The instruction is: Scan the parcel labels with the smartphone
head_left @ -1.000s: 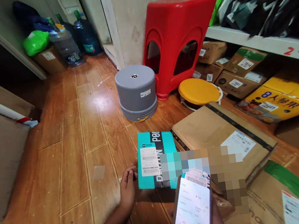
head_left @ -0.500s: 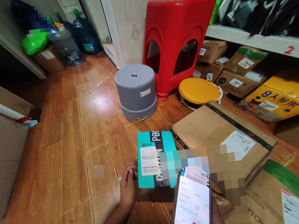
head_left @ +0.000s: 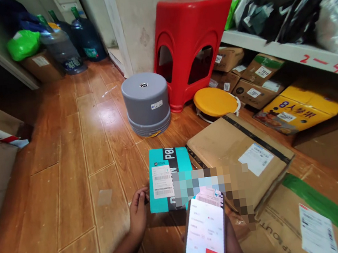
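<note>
A teal and black parcel [head_left: 165,172] with a white shipping label lies on the wooden floor. My left hand [head_left: 138,215] rests at its lower left corner, fingers curled against the edge. My right hand [head_left: 231,249] holds a lit phone [head_left: 205,233] above the parcel's near right corner, screen facing me. A large brown carton [head_left: 238,154] with a black tape strip sits just right of the parcel.
A grey round stool [head_left: 146,102] and a red plastic stool [head_left: 190,42] stand behind the parcel, with a yellow round lid [head_left: 214,101] beside them. Cartons fill the floor under a white shelf [head_left: 290,50] at right. Water bottles [head_left: 62,47] stand far left.
The view has shifted slightly to the right, so everything sits a little further left. Both hands keep their hold and place relative to the parcel and phone.
</note>
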Demonstrator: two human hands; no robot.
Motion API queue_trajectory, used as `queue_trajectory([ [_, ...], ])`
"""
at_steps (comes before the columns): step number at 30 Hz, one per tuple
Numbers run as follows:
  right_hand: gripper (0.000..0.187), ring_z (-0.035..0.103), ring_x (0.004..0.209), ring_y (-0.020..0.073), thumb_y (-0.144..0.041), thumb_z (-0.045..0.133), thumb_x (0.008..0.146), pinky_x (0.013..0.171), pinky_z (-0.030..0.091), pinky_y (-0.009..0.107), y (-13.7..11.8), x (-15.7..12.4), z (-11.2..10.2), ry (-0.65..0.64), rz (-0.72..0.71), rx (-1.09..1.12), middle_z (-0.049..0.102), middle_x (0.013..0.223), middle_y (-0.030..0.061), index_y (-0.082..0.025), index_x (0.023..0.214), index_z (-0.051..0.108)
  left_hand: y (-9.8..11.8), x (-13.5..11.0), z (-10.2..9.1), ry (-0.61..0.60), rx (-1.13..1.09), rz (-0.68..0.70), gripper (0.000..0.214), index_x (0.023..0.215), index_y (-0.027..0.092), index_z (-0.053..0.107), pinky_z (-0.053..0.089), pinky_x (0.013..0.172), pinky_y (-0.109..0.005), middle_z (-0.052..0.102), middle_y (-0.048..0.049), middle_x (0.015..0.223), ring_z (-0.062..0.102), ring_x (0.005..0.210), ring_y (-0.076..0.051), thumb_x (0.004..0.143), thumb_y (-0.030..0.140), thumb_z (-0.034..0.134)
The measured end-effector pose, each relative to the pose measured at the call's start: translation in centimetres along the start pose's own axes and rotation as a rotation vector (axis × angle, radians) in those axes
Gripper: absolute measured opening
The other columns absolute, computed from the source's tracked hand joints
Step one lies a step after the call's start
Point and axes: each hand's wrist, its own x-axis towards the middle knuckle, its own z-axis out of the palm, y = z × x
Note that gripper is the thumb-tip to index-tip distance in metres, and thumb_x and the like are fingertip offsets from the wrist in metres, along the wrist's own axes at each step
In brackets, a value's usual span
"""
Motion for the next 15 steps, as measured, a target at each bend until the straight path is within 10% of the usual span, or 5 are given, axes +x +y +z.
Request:
queue_trajectory([
  [6, 0.104, 0.071, 0.087, 0.0298, -0.054, 0.079, 0.053, 0.067, 0.053, 0.034, -0.4, 0.1, 0.5, 0.010, -0.046, -0.092, 0.074, 0.105, 0.0107, -0.025, 0.135, 0.022, -0.6, 0.5, -0.3, -0.036, 0.008, -0.013, 0.057, 0.090, 0.017, 0.067, 0.044, 0.076, -0.030, 0.057, 0.0001, 0.069, 0.054, 0.072, -0.017, 0.064, 0.068, 0.066],
  [15, 0.101, 0.070, 0.079, 0.0313, -0.060, 0.076, 0.056, 0.065, 0.055, 0.039, 0.0, 0.2, -0.5, -0.015, -0.128, -0.219, 0.073, 0.100, 0.0108, -0.026, 0.139, 0.029, -0.6, 0.4, -0.2, -0.021, 0.004, -0.025, 0.059, 0.089, 0.017, 0.067, 0.044, 0.076, -0.030, 0.056, 0.0008, 0.070, 0.053, 0.072, -0.016, 0.061, 0.069, 0.067],
])
